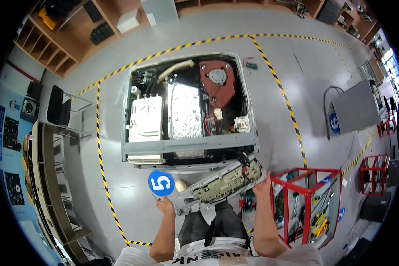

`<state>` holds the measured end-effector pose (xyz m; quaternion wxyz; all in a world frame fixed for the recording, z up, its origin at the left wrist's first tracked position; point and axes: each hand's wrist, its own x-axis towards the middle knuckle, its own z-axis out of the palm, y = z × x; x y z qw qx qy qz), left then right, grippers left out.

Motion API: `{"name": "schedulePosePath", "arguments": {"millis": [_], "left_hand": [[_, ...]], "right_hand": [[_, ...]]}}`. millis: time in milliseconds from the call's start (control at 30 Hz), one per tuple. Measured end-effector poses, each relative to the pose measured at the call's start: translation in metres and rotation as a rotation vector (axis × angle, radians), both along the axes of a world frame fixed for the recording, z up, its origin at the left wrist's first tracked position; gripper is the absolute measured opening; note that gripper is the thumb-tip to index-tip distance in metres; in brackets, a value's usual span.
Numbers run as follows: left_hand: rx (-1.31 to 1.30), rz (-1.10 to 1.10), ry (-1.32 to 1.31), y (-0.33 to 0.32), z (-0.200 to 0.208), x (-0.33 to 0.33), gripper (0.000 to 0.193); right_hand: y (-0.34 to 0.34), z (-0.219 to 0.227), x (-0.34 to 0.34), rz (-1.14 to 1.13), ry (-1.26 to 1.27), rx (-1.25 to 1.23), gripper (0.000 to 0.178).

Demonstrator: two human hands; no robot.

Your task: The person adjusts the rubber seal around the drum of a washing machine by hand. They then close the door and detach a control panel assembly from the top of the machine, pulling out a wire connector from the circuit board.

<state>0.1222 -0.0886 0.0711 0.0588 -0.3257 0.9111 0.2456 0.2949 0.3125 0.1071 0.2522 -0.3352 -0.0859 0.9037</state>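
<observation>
A long control panel (226, 182) hangs slantwise in front of me, its back with the beige circuit-board housing turned up. My left hand (165, 205) is closed on its lower left end, and my right hand (262, 186) grips the higher right end. Just beyond the panel stands a front-loading laundry machine (190, 145) with its top off. Inside it show a white detergent-drawer housing (146, 119), a foil-covered part (185, 113) and a reddish-brown fan housing (217, 82). Dark wiring (244, 158) lies between the panel's right end and the machine's front. My fingertips are partly hidden behind the panel.
A red-framed tool cart (308, 190) with hand tools stands close by my right arm. Yellow-black tape (98, 146) borders the floor around the machine. A blue round floor marker (161, 182) lies near my left hand. A black chair (60, 108) stands at left, a grey appliance (354, 108) at right.
</observation>
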Motion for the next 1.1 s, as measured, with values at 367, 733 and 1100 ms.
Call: {"name": "schedulePosePath", "arguments": {"millis": [367, 733, 1100], "left_hand": [[0.242, -0.87, -0.222, 0.066, 0.018, -0.01, 0.075], [0.067, -1.185, -0.218, 0.062, 0.042, -0.018, 0.064], [-0.168, -1.523, -0.247, 0.083, 0.217, -0.141, 0.05]], "right_hand": [[0.001, -0.025, 0.011, 0.001, -0.125, 0.046, 0.066], [-0.016, 0.017, 0.005, 0.017, -0.243, -0.03, 0.061], [-0.048, 0.08, -0.025, -0.01, -0.456, -0.112, 0.072]]}}
